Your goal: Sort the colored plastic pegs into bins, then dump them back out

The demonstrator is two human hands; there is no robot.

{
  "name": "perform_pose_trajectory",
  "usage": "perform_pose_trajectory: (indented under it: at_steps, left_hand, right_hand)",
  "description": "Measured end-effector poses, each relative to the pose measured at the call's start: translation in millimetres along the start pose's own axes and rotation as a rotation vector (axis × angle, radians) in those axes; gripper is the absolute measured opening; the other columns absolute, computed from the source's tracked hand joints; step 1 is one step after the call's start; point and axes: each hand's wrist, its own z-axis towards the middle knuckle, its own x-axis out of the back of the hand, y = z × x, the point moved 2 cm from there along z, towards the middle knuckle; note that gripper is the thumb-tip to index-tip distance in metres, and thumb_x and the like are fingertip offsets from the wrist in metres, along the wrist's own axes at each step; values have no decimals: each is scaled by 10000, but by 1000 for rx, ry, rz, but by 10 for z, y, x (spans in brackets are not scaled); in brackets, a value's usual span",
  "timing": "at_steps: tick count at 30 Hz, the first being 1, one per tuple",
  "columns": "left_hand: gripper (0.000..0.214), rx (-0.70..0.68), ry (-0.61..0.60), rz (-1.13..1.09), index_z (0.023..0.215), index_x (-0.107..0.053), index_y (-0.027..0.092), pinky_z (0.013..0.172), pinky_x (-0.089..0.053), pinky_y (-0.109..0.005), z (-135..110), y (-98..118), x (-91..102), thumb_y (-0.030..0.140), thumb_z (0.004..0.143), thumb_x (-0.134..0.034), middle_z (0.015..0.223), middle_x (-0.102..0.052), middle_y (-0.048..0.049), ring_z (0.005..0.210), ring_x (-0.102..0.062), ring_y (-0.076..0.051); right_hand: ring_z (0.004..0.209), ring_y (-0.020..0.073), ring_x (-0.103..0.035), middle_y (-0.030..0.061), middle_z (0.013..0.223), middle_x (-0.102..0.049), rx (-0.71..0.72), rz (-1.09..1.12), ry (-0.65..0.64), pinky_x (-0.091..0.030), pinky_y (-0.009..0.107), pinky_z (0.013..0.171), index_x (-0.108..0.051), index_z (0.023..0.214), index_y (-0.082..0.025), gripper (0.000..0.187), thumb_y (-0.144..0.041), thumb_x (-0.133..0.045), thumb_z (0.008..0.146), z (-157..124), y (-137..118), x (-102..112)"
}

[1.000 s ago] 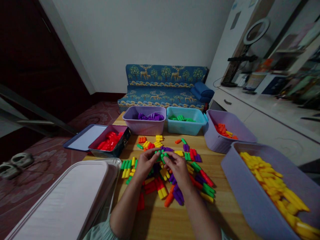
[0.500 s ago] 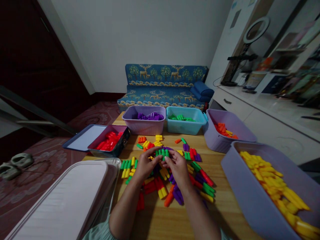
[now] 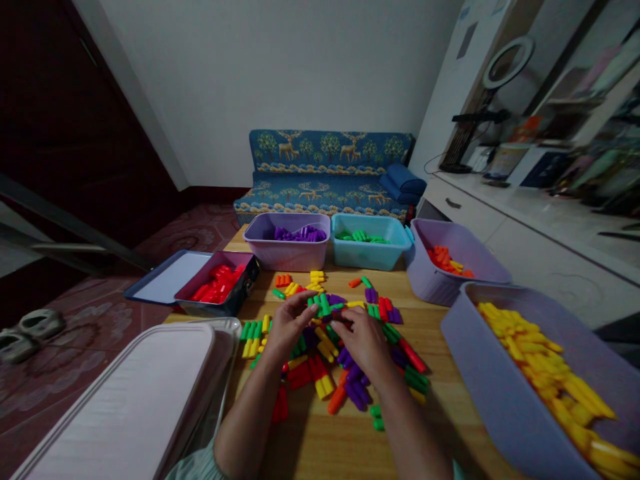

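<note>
My left hand (image 3: 289,328) grips a joined row of green plastic toy blocks (image 3: 320,305) between thumb and fingers, just over the pile. Close by on the right, my right hand (image 3: 361,333) has its fingers drawn together, with a small green block (image 3: 339,306) at their tips. Beneath and around both hands lies a loose heap of tube-shaped blocks, among them red blocks (image 3: 301,375), yellow blocks (image 3: 324,387) and purple blocks (image 3: 357,388). Some are joined in mixed colours. Two green blocks (image 3: 377,417) lie beside my right forearm.
Along the back stand a purple bin (image 3: 287,255) of purple blocks and a turquoise bin (image 3: 370,257) of green ones. Purple bins hold orange (image 3: 431,283) and yellow (image 3: 480,373) blocks on the right. Left are an open tin (image 3: 240,297) of red blocks and a pale lid (image 3: 125,400).
My hands have moved slightly apart, the right one shifting down and right from the green row, which stays in my left hand. Two green blocks now show beside my right forearm.
</note>
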Motion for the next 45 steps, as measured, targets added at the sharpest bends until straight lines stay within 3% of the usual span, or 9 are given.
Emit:
perform_pose_trajectory:
  at_steps: [4,8,13,22,27,31,34,40,45]
  left_hand:
    - [418,-35,15,36,980,-704,167,538,-470,-197,17,-80,21,357,621,-800,775,-664,-17,645,-572,-114]
    - [392,-17,65,8,916,-697,152,568,-475,-198,13,-88,-3,331,591,-825,694,-651,-2,640,-596,-117]
    - [388,26,90,-49,841,-711,158,699,-520,-265,-1,-8,-110,375,548,-844,786,-723,-40,743,-662,-170]
    - [514,91,-55,-196,1113,-678,168,718,-521,-266,-16,103,-300,350,648,-799,1162,-679,-110,982,-651,-240]
    - [359,211,-154,-644,1099,-615,140,906,-501,-328,470,421,-661,269,771,-682,1096,-669,-116,976,-653,-194]
    - [334,351,-149,-746,1121,-540,114,861,-522,-348,984,662,-937,340,876,-522,1113,-604,-168,964,-646,-206]
    - [376,364,-78,-738,1185,-494,134,835,-527,-349,1168,689,-1004,348,875,-504,1143,-574,-164,971,-639,-208]
    - [323,210,-32,-525,1024,-628,161,833,-492,-309,864,334,-696,295,733,-660,1022,-661,-96,895,-649,-176]
    - [302,-67,108,286,1023,-700,164,951,-424,-419,483,70,-99,224,739,-617,1084,-688,-125,1046,-609,-265]
  right_hand:
    - [579,171,-607,38,707,-671,-113,292,-35,-436,268,508,-693,891,-204,275,-432,-554,826,6,-80,15]
    - [533,144,-606,20,738,-677,-233,579,-138,-419,222,420,-638,973,-179,352,-425,-674,724,-20,-153,-122]
    - [575,146,-627,21,736,-679,-243,653,-31,-480,229,474,-619,908,-169,295,-342,-701,684,-14,-173,-138]
    - [564,153,-629,21,721,-691,-266,771,58,-515,262,510,-617,964,-164,414,-363,-757,630,164,-74,21]
    - [600,121,-634,11,733,-683,-237,992,176,-553,262,616,-647,829,-158,240,-228,-748,623,781,-107,232]
    - [638,130,-650,-7,635,-631,-283,1104,259,-571,285,700,-564,646,-178,169,-80,-699,622,1366,-132,428]
    - [753,158,-684,0,652,-639,-294,1119,269,-571,301,736,-526,655,-194,191,-67,-669,642,1483,-124,473]
    - [885,176,-682,56,1025,-706,-335,1029,170,-540,259,648,-643,923,-214,237,-242,-685,691,847,20,295]
    - [765,179,-666,79,911,-713,-334,825,130,-498,248,591,-685,884,-160,339,-379,-735,631,316,159,138]
